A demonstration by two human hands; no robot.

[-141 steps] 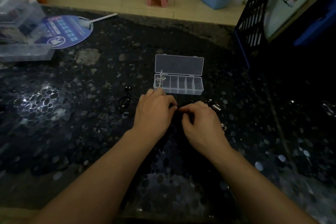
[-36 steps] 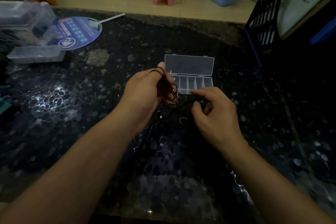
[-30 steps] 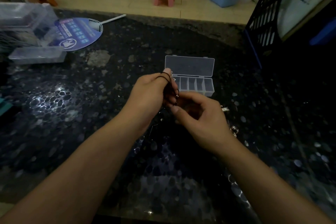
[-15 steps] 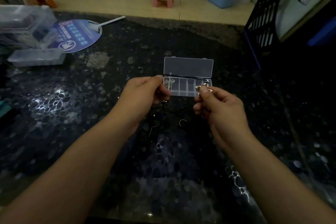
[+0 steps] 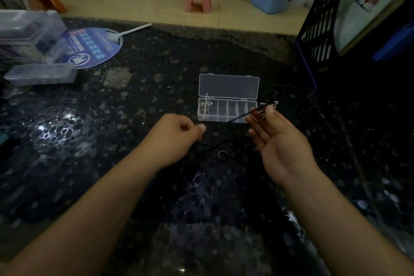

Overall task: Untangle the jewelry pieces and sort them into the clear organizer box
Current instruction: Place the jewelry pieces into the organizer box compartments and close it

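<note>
**Black cord pulled taut over a speckled counter**

A person's left hand [image 5: 177,139] is curled with thumb and forefinger pinched together, apparently on one end of a thin black cord [image 5: 240,116]; the right hand [image 5: 277,141], palm up and fingers loosely spread, grips the cord's far end between thumb and fingertip, beside small silver hooks [image 5: 268,107]. Just beyond both hands sits the clear organizer box [image 5: 228,85], lid open and upright; a silver cross pendant [image 5: 206,103] stands in its leftmost compartment (the other compartments look bare). On the dark counter [image 5: 112,141] between the wrists lie a ring [image 5: 223,155] and slack loops of cord; a round blue fan [image 5: 91,47] rests far left.
</note>
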